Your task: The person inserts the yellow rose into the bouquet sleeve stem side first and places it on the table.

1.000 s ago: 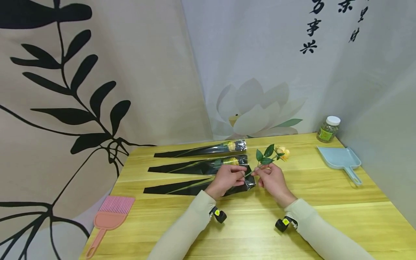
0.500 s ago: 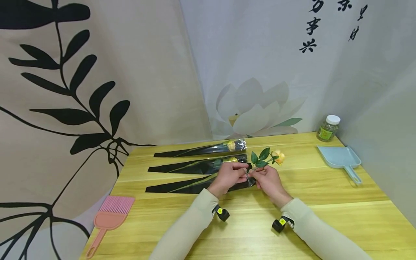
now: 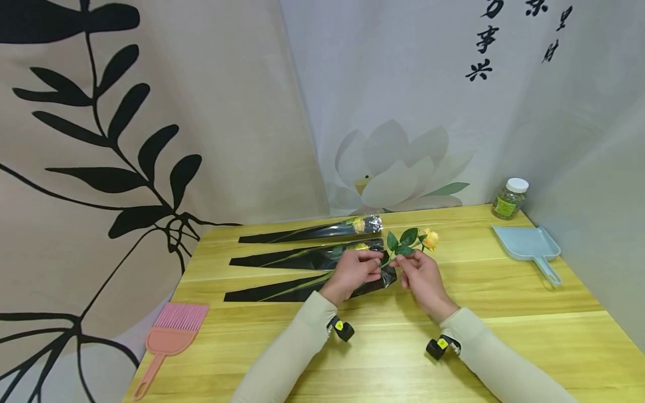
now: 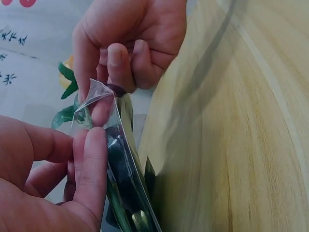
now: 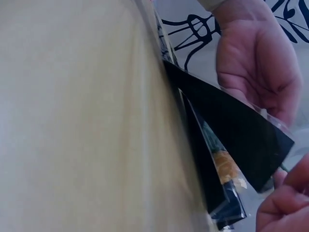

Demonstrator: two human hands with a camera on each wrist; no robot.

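Note:
My left hand [image 3: 353, 274] pinches the open end of a black-and-clear flower sleeve [image 3: 297, 288], the nearest of three on the table. In the left wrist view, its thumb and finger hold the clear film [image 4: 99, 92] at the mouth. My right hand [image 3: 423, 281] pinches the stem of a yellow artificial rose [image 3: 430, 239] just below its green leaves [image 3: 403, 240]. The rose's head points right; its stem runs left into the sleeve. In the right wrist view, the sleeve's black back [image 5: 231, 125] is raised off the table between both hands.
Behind lie two sleeves with yellow roses inside, a middle one [image 3: 302, 258] and a far one [image 3: 312, 232]. A pink brush [image 3: 173, 336] lies at left. At right are a blue dustpan [image 3: 526, 244] and a white-lidded jar [image 3: 509, 200] near the wall.
The rose has shifted slightly left, its stem further toward the sleeve. My right hand moved left with it, then back right along the stem. My left hand stays at the sleeve's mouth.

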